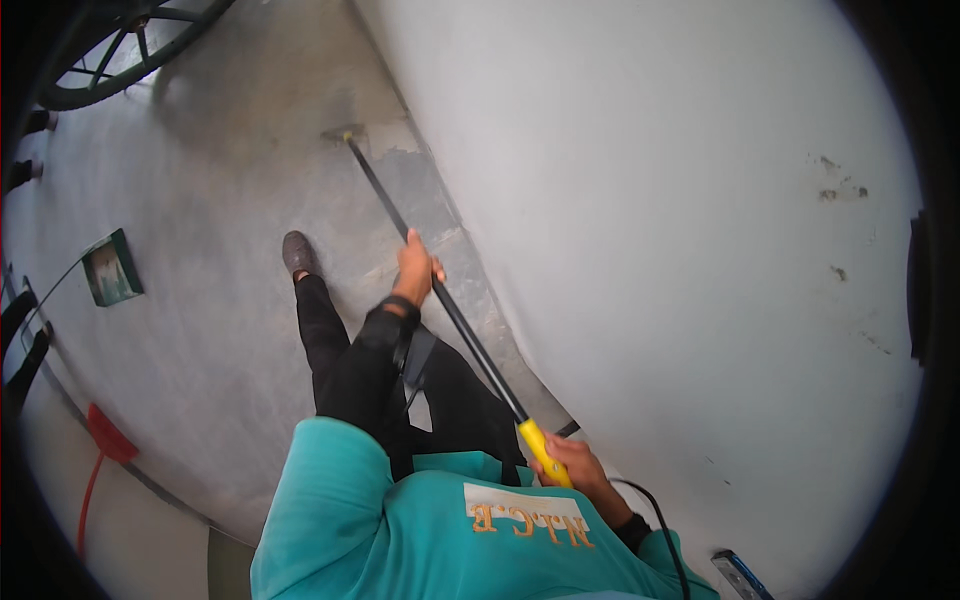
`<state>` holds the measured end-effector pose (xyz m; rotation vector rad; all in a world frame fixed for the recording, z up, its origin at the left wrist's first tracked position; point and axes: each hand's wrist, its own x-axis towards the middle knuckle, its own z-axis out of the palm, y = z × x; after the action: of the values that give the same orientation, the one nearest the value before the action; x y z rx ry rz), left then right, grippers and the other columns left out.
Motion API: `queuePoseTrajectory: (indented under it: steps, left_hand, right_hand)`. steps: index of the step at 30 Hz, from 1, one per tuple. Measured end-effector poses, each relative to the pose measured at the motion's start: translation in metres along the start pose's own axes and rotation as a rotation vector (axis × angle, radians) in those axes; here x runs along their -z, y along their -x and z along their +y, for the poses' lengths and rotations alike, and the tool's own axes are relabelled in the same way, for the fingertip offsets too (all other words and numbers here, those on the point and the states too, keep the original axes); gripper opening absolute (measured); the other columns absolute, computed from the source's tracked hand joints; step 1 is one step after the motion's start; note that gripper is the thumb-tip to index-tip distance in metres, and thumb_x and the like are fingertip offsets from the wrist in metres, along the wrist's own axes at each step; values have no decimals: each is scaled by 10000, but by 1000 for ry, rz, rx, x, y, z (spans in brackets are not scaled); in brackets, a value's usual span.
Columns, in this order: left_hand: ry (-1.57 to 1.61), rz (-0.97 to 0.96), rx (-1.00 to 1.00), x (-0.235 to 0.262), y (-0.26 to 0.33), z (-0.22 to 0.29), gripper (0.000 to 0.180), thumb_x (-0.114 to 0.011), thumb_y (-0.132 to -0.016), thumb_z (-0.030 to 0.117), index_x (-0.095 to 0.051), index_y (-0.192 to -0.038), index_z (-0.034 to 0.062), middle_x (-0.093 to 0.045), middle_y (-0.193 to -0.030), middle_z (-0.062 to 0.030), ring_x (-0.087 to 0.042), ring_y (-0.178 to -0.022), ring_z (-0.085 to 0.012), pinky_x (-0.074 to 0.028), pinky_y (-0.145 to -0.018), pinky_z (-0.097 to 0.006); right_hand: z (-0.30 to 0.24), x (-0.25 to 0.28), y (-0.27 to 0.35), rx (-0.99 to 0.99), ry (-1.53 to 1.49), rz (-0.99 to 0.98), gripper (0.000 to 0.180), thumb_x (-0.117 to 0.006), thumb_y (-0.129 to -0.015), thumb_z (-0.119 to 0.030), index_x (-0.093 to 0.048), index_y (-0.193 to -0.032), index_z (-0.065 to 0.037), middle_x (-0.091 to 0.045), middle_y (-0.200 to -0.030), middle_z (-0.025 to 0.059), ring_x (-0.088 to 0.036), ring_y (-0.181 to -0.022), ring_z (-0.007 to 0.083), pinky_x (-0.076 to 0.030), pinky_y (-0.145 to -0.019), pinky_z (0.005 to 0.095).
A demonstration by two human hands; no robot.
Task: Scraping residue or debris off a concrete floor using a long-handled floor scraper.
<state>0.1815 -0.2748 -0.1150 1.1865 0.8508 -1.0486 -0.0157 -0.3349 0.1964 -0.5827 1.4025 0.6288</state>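
A long-handled floor scraper [470,340], with a black pole and a yellow grip, slants from my waist out to the grey floor. My left hand [415,268] is wrapped round the middle of the pole. Lower down, my right hand [572,463] grips the yellow end beside my body. The thin scraper head [345,134] rests on the floor near the foot of the wall, beside a paler, patchy area; its edge is too small to make out. My left foot in a brown shoe [298,252] stands to the left of the pole.
A white wall [650,200] with dark scuffs runs close along the right. At the far left is a large spoked wheel [140,60]. A green dustpan [128,265] lies on the floor at left, and a red broom [110,436] leans nearer. Dark shapes edge the left rim.
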Motion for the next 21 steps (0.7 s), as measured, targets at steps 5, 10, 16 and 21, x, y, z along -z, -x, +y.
queuePoseTrajectory:
  steps: [5, 10, 16, 21]
  left_hand:
    - [9, 47, 89, 0, 22, -48, 461, -306, -753, 445, -330, -529, 44, -352, -364, -92, -357, -252, -209, -305, -258, -320]
    - [90, 88, 99, 11, 20, -53, 423, -295, -765, 411, -309, -544, 51, -301, -370, -60, -315, -247, -188, -294, -247, -302]
    - [207, 148, 154, -9, 23, -24, 416, -278, -773, 398, -300, -534, 58, -305, -406, -65, -302, -266, -165, -291, -258, -294]
    - [53, 12, 274, 21, 58, -60, 482, -286, -766, 415, -355, -483, 31, -342, -320, -90, -362, -255, -221, -297, -268, -322]
  right_hand:
    - [61, 47, -6, 466, 609, 50, 381, -360, -787, -212, -312, -1131, -56, -466, -666, 53, -431, -489, 103, -358, -452, 198]
    - [56, 51, 5, 404, 1510, 138, 369, -362, -785, -221, -349, -1106, -40, -475, -672, 25, -442, -469, 106, -364, -436, 191]
    - [2, 23, 20, -43, -94, -105, 374, -388, -775, -221, -363, -1101, -40, -488, -787, 57, -472, -612, 90, -384, -566, 181]
    - [76, 53, 5, 416, 808, 83, 370, -410, -769, -190, -363, -1097, -24, -484, -802, 70, -470, -682, 97, -376, -635, 196]
